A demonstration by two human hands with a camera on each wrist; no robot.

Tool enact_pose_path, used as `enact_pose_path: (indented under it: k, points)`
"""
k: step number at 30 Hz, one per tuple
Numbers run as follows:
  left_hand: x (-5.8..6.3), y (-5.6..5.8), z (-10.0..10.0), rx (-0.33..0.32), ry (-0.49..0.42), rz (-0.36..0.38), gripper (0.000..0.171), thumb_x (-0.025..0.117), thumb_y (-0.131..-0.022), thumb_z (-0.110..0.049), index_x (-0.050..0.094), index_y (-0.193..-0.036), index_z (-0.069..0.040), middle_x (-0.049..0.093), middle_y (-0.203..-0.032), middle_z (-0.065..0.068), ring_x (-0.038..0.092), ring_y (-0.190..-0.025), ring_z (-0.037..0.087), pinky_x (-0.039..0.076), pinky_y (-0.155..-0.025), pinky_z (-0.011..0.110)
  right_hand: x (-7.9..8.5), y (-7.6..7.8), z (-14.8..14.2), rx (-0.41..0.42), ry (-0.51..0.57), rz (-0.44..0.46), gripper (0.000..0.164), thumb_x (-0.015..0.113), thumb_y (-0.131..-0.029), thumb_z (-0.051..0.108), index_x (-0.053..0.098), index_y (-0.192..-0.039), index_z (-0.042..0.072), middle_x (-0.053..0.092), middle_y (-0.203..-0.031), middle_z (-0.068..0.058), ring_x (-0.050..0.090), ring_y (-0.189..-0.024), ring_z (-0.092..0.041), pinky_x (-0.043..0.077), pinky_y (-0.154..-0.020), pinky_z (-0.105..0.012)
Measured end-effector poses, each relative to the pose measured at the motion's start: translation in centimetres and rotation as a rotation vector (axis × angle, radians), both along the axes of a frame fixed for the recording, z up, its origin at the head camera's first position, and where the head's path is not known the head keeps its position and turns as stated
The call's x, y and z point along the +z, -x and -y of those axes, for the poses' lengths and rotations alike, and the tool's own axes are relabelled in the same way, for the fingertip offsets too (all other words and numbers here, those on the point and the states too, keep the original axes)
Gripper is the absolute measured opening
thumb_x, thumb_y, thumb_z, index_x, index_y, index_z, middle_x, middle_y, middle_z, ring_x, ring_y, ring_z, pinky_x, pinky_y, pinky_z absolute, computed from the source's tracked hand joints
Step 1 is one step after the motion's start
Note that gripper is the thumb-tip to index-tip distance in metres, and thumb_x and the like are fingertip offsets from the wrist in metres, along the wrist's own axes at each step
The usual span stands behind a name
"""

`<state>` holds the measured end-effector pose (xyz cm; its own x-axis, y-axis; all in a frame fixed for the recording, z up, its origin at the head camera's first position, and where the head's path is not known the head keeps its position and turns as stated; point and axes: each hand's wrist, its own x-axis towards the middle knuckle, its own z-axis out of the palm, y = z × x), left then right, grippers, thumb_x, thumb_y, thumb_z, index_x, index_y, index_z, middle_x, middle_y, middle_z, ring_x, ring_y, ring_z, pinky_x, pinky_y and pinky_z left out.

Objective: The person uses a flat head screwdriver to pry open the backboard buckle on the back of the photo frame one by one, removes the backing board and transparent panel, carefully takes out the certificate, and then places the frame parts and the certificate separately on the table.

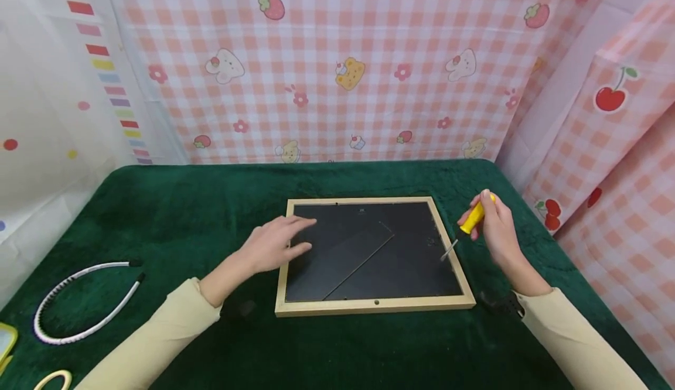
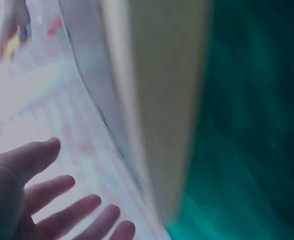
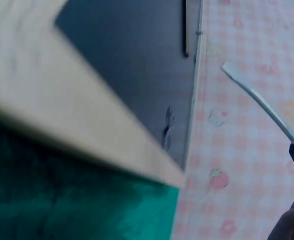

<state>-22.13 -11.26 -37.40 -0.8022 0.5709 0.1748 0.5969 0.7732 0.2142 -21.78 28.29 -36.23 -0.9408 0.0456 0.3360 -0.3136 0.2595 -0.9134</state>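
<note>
Pale wood picture frame lying face down on the green tabletop, dark backing board up. Left hand spread flat, fingers straight, pressing the backing near the frame's left rail. Right hand just right of the frame, curled round a yellow-handled screwdriver, metal tip angled down at the right rail.

Judged light, stiff and flat, though glass underneath likely fragile; best taken by the wooden rails, not the thin backing (which could flex). Screwdriver handle smooth, gripped high.

Head view alone gives the whole layout, plus a white headband well left of the frame. Right wrist view shows the flat blade close up; left wrist view, blurred, shows open fingers beside the rail.
</note>
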Motion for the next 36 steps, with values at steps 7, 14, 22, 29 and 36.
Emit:
enact_pose_path:
  k: [7, 14, 22, 29, 36]
  points:
    - [-1.4, 1.9, 3.8, 0.195, -0.030, 0.195, 0.063, 0.057, -0.085, -0.039, 0.038, -0.133, -0.004, 0.044, -0.123, 0.018, 0.049, -0.103, 0.031, 0.043, -0.075, 0.048, -0.9, 1.3, -1.4, 0.048, 0.203, 0.255, 0.039, 0.033, -0.092, 0.045, 0.041, -0.094, 0.007, 0.063, -0.070, -0.001, 0.050, -0.046, -0.012, 0.045, -0.047, -0.019]
    - [-2.2, 1.9, 3.7, 0.179, -0.016, 0.273, 0.065, 0.056, -0.085, -0.039, 0.035, -0.133, -0.001, 0.045, -0.119, 0.019, 0.050, -0.098, 0.030, 0.043, -0.075, 0.046, -1.8, 2.1, -1.9, 0.076, 0.234, 0.433, 0.034, 0.037, -0.093, 0.041, 0.038, -0.097, 0.007, 0.064, -0.073, 0.001, 0.052, -0.051, -0.009, 0.046, -0.053, -0.019]
    - [-2.2, 1.6, 3.5, 0.177, 0.024, 0.287, 0.070, 0.056, -0.083, -0.042, 0.033, -0.135, -0.002, 0.041, -0.127, 0.023, 0.042, -0.111, 0.035, 0.038, -0.081, 0.053, -2.2, 2.1, -2.1, 0.068, 0.316, 0.479, 0.037, 0.042, -0.090, 0.044, 0.039, -0.096, 0.007, 0.065, -0.076, 0.002, 0.053, -0.056, -0.009, 0.046, -0.057, -0.018]
    - [-2.1, 1.5, 3.1, 0.148, 0.012, 0.279, 0.068, 0.059, -0.082, -0.036, 0.034, -0.133, 0.002, 0.043, -0.126, 0.022, 0.043, -0.111, 0.034, 0.038, -0.083, 0.049, -2.2, 2.0, -3.0, 0.059, 0.513, 0.480, 0.039, 0.049, -0.088, 0.039, 0.038, -0.100, 0.004, 0.066, -0.082, -0.001, 0.060, -0.066, -0.012, 0.049, -0.065, -0.021]
    - [-2.0, 1.4, 2.8, 0.143, 0.009, 0.272, 0.066, 0.060, -0.082, -0.033, 0.035, -0.133, 0.000, 0.047, -0.121, 0.020, 0.048, -0.104, 0.031, 0.042, -0.076, 0.046, -2.4, 1.9, -3.9, 0.050, 0.702, 0.443, 0.039, 0.055, -0.086, 0.034, 0.039, -0.103, 0.003, 0.066, -0.085, -0.005, 0.063, -0.072, -0.016, 0.048, -0.069, -0.024]
